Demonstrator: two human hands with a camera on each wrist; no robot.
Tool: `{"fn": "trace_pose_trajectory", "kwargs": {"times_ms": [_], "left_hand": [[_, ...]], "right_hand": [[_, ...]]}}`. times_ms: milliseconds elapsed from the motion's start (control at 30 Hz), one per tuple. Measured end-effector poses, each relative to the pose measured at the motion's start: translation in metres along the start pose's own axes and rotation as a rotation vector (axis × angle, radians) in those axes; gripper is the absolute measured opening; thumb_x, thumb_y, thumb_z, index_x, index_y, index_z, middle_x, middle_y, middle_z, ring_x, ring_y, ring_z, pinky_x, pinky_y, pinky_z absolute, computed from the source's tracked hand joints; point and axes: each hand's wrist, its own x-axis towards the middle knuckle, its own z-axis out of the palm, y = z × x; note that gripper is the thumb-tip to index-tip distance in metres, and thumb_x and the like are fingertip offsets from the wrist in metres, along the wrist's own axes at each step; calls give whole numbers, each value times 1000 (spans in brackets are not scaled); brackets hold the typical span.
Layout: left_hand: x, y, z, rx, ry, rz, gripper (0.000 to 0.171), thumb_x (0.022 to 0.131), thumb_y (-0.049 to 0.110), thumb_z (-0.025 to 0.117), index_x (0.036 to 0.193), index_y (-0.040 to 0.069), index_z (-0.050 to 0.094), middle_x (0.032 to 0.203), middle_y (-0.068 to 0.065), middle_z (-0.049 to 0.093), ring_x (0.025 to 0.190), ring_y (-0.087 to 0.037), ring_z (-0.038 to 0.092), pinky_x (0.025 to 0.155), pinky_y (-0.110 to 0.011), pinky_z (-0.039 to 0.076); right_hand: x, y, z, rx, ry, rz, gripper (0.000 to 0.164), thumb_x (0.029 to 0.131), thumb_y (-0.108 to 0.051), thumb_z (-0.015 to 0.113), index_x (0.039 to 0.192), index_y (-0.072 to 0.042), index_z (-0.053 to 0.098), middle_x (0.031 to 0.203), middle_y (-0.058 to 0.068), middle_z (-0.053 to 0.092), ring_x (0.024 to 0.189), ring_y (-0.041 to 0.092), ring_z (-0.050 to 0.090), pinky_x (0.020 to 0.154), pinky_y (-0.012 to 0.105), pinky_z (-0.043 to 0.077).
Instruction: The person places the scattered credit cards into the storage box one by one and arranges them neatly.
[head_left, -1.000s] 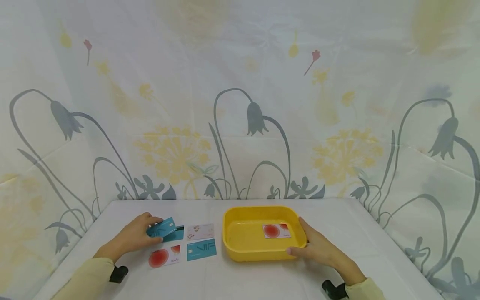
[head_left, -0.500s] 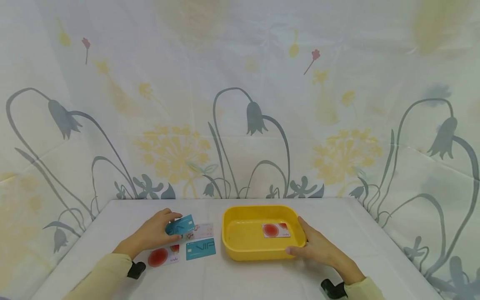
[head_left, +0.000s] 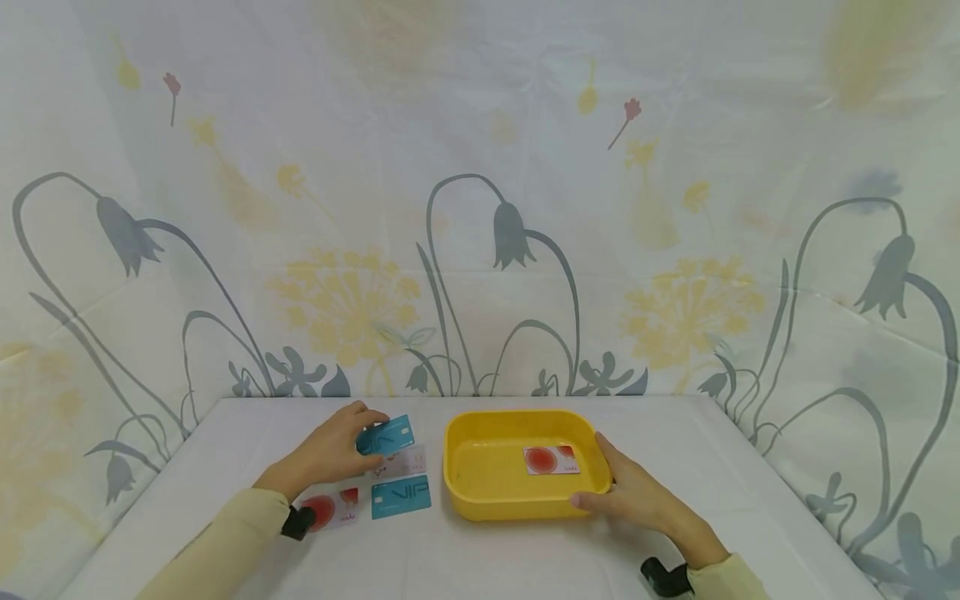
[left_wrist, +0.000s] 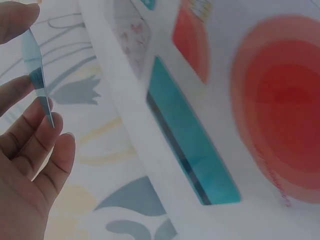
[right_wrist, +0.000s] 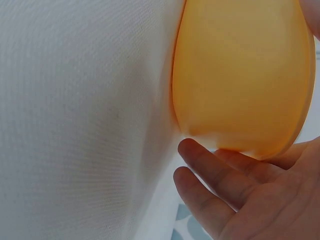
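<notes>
My left hand pinches a blue plastic card between thumb and fingers. It hangs over a pale patterned card on the white table. In the left wrist view the held card shows nearly edge-on. A blue VIP card lies just nearer to me. My right hand holds the right end of a yellow plastic tray, thumb at the front corner and fingers along the side. Inside the tray lies a card with a red circle.
Another red-circle card lies under the left wrist, partly covered. A blue card with a dark stripe lies on the table in the left wrist view, hidden behind the hand in the head view. A flower-printed curtain stands behind the table.
My left hand has carried the blue card to the right and slightly away from me, from above the striped card to above the patterned card. The right hand and tray stay in place.
</notes>
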Motion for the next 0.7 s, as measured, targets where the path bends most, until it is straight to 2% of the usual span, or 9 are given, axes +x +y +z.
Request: {"fn": "trace_pose_trajectory", "kwargs": {"times_ms": [333, 567, 700], "left_hand": [[15, 25, -3, -7, 12, 37, 53, 78, 35, 75, 125, 15, 59, 106, 2, 52, 93, -15, 48, 88, -38, 46], [27, 46, -3, -27, -24, 50, 53, 80, 37, 74, 127, 18, 59, 114, 0, 51, 99, -17, 49, 92, -39, 46], [35, 54, -1, -27, -33, 80, 52, 80, 37, 73, 127, 19, 58, 116, -2, 51, 99, -18, 49, 90, -39, 47]], "right_hand": [[1, 0, 2, 3, -1, -5, 109, 77, -49, 74, 149, 5, 14, 150, 25, 27, 132, 36, 37, 107, 56, 27], [1, -1, 1, 1, -2, 11, 109, 77, -51, 73, 149, 5, 13, 151, 25, 26, 133, 37, 36, 106, 57, 26], [1, -1, 0, -2, -1, 18, 110, 77, -51, 73, 149, 5, 13, 151, 26, 26, 133, 38, 36, 106, 57, 27]]}}
